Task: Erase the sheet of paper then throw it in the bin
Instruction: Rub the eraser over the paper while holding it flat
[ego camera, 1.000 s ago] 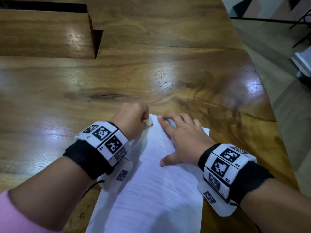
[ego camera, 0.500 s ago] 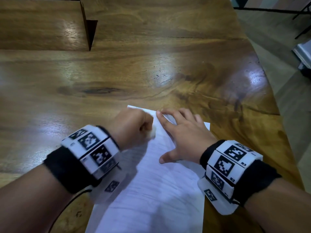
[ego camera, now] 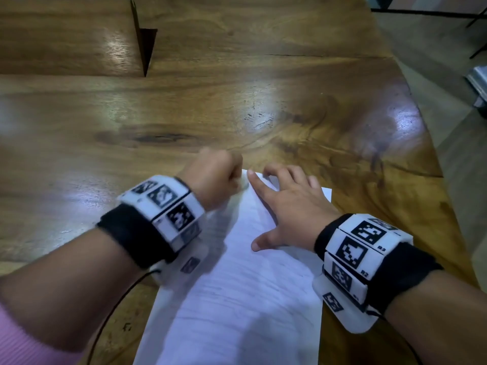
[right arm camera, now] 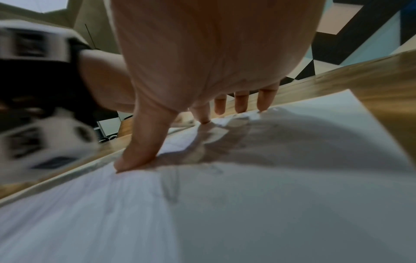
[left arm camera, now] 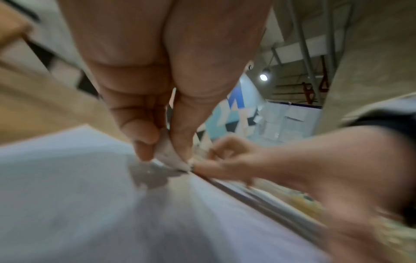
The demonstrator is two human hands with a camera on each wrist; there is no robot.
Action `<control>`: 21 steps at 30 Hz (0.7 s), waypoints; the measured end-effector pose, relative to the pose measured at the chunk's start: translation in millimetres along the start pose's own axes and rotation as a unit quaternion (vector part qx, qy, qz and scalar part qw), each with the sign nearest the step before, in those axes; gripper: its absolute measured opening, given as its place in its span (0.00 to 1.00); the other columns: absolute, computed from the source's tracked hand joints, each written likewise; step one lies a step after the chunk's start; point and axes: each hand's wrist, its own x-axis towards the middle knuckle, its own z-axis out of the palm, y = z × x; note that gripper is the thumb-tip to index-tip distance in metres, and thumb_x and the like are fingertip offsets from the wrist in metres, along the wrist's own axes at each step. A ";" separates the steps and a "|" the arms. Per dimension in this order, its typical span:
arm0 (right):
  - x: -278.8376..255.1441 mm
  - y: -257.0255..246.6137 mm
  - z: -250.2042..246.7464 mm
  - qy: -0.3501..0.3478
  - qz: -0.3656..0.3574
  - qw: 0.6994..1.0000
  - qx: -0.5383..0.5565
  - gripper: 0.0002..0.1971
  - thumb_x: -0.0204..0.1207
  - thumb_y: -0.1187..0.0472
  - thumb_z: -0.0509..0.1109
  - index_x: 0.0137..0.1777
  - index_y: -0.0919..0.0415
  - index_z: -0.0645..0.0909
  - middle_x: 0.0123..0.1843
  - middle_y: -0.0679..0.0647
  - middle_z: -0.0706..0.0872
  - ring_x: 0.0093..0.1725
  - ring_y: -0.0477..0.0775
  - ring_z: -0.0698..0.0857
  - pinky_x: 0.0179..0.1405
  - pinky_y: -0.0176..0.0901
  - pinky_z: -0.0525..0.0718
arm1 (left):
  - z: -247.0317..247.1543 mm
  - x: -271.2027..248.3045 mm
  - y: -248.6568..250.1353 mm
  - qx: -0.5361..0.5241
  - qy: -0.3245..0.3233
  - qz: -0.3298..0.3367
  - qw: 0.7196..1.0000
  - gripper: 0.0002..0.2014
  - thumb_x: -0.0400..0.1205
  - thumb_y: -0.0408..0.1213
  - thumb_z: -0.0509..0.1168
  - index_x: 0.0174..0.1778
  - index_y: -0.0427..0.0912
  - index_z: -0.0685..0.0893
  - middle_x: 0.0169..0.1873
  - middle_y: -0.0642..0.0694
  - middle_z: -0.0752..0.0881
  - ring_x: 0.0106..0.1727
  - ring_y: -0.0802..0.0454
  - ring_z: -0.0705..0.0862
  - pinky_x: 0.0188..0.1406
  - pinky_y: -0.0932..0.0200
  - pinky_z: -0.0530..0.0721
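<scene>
A sheet of paper [ego camera: 237, 299] is seen lying flat on a polished wooden table [ego camera: 237, 106], near its front edge, while the erasing step of the task is judged to be under way. The sheet is pinned by the right hand [ego camera: 287, 209], whose fingers [right arm camera: 266, 99] are spread and nearly straight, with their tips and the thumb pressed onto the far part of the page; nothing is gripped by it. A small white eraser [left arm camera: 167, 153] is pinched between the thumb and curled fingers of the left hand [ego camera: 213, 177], and its tip is held against the paper at the far left corner, just beside the right forefinger. Faint pencil lines can be made out across the middle of the sheet in the head view, so the rubbing is judged far from finished. The next move is thought to call for short strokes of the eraser worked toward the nearer part of the page, with the flat hand shifted along to keep the thin sheet from creasing or sliding. No bin is shown in any view; it will have to be found before the sheet can be thrown away.
</scene>
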 end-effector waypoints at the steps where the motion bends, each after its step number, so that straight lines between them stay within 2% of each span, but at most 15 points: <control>1: 0.2 -0.1 0.5 0.001 0.000 1.000 -0.001 0.61 0.59 0.27 0.71 0.83 0.45 0.37 0.78 0.48 0.49 0.74 0.53 0.49 0.72 0.49 0.55 | -2.1 8.4 1.5 0.006 0.020 -0.009 1.000 0.04 0.74 0.36 0.67 0.35 0.41 0.81 0.34 0.42 0.85 0.38 0.45 0.77 0.35 0.61 0.69; 2: 0.2 -0.2 1.3 0.002 0.000 1.000 -0.003 0.61 0.59 0.27 0.71 0.83 0.46 0.37 0.77 0.48 0.50 0.74 0.53 0.50 0.72 0.49 0.55 | -0.8 9.4 2.0 0.009 0.018 -0.004 1.000 0.04 0.75 0.35 0.66 0.35 0.42 0.79 0.33 0.42 0.85 0.38 0.45 0.76 0.34 0.61 0.69; 4: 0.1 -0.6 1.9 0.001 0.000 1.000 -0.006 0.61 0.58 0.26 0.71 0.83 0.46 0.37 0.77 0.48 0.50 0.74 0.53 0.50 0.72 0.49 0.56 | 6.0 -9.9 2.2 0.019 -0.032 0.027 0.999 0.07 0.74 0.35 0.64 0.31 0.45 0.76 0.27 0.49 0.79 0.36 0.47 0.73 0.27 0.68 0.64; 6: -0.3 -0.7 2.4 0.002 0.000 1.000 -0.008 0.62 0.58 0.26 0.71 0.83 0.47 0.37 0.77 0.48 0.50 0.74 0.54 0.50 0.71 0.49 0.56 | 10.5 -33.4 1.2 0.019 -0.090 0.065 0.994 0.07 0.73 0.35 0.65 0.29 0.44 0.77 0.27 0.49 0.77 0.35 0.48 0.72 0.26 0.63 0.63; 7: 0.1 -0.6 2.1 0.002 0.000 1.000 -0.009 0.62 0.59 0.26 0.70 0.83 0.47 0.37 0.77 0.48 0.50 0.74 0.54 0.50 0.71 0.50 0.56 | 10.2 -35.6 -0.1 0.012 -0.096 0.069 0.993 0.05 0.72 0.34 0.66 0.30 0.42 0.79 0.28 0.48 0.78 0.35 0.48 0.74 0.27 0.62 0.64; 9: 1.1 -1.2 1.4 0.000 0.000 1.000 -0.009 0.61 0.59 0.26 0.71 0.83 0.47 0.37 0.77 0.48 0.50 0.75 0.54 0.50 0.72 0.50 0.56 | 3.4 -20.9 1.9 0.000 -0.056 0.048 0.997 0.04 0.72 0.33 0.65 0.31 0.42 0.80 0.25 0.49 0.77 0.35 0.46 0.77 0.28 0.63 0.68; 11: 1.5 -1.0 1.0 0.002 0.001 1.000 -0.010 0.61 0.59 0.26 0.71 0.83 0.46 0.38 0.77 0.48 0.51 0.74 0.54 0.50 0.72 0.50 0.56 | -1.7 -0.6 5.4 -0.008 -0.011 0.020 1.000 0.07 0.73 0.34 0.66 0.31 0.44 0.76 0.24 0.49 0.77 0.37 0.44 0.79 0.35 0.58 0.72; 13: 1.5 -1.1 1.0 0.001 0.003 1.000 -0.011 0.61 0.59 0.26 0.71 0.83 0.46 0.37 0.78 0.47 0.50 0.75 0.54 0.50 0.72 0.50 0.56 | 1.3 1.8 4.3 -0.008 0.004 0.021 1.000 0.12 0.73 0.34 0.67 0.26 0.46 0.71 0.26 0.47 0.77 0.36 0.46 0.76 0.32 0.61 0.68; 14: 1.4 -1.3 1.0 -0.001 0.004 1.000 -0.011 0.61 0.59 0.26 0.71 0.83 0.46 0.37 0.77 0.47 0.50 0.75 0.54 0.50 0.72 0.50 0.56 | 4.3 -6.2 2.3 -0.008 -0.011 0.035 0.999 0.15 0.73 0.33 0.66 0.24 0.47 0.69 0.25 0.47 0.76 0.35 0.47 0.74 0.27 0.64 0.65; 15: 0.9 -1.4 1.3 -0.002 0.005 1.000 -0.011 0.61 0.59 0.26 0.71 0.83 0.46 0.37 0.77 0.47 0.50 0.75 0.54 0.50 0.72 0.49 0.56 | 7.5 -17.1 0.9 -0.010 -0.040 0.055 0.998 0.16 0.72 0.34 0.66 0.22 0.48 0.68 0.25 0.48 0.75 0.33 0.48 0.72 0.26 0.66 0.65; 17: 1.0 -1.0 1.5 -0.001 0.004 1.000 -0.012 0.61 0.59 0.26 0.71 0.83 0.47 0.37 0.77 0.48 0.50 0.75 0.54 0.49 0.72 0.49 0.55 | 11.3 -35.8 -1.2 -0.012 -0.101 0.080 0.992 0.13 0.71 0.36 0.67 0.23 0.49 0.72 0.26 0.49 0.76 0.31 0.51 0.71 0.23 0.71 0.64; 18: 0.6 -1.1 1.5 -0.002 0.004 1.000 -0.011 0.61 0.59 0.26 0.71 0.83 0.47 0.37 0.78 0.48 0.50 0.75 0.54 0.49 0.72 0.50 0.55 | 11.4 -36.8 -2.1 -0.010 -0.104 0.084 0.991 0.10 0.70 0.36 0.67 0.25 0.48 0.75 0.28 0.49 0.76 0.31 0.51 0.71 0.23 0.69 0.63; 20: 0.6 -1.0 1.1 -0.001 0.003 1.000 -0.012 0.61 0.59 0.26 0.70 0.83 0.47 0.37 0.77 0.47 0.50 0.74 0.53 0.48 0.71 0.49 0.55 | 7.7 -22.5 -2.5 0.004 -0.041 0.067 0.997 0.04 0.72 0.34 0.66 0.31 0.42 0.81 0.31 0.48 0.78 0.34 0.50 0.73 0.28 0.61 0.61; 21: 0.6 -0.8 1.1 0.000 0.003 1.000 -0.012 0.61 0.59 0.26 0.70 0.83 0.47 0.37 0.77 0.47 0.50 0.74 0.53 0.48 0.71 0.49 0.55 | 5.0 -12.0 -3.3 0.007 0.005 0.043 0.999 0.03 0.72 0.33 0.67 0.34 0.40 0.82 0.32 0.47 0.78 0.36 0.49 0.74 0.32 0.61 0.63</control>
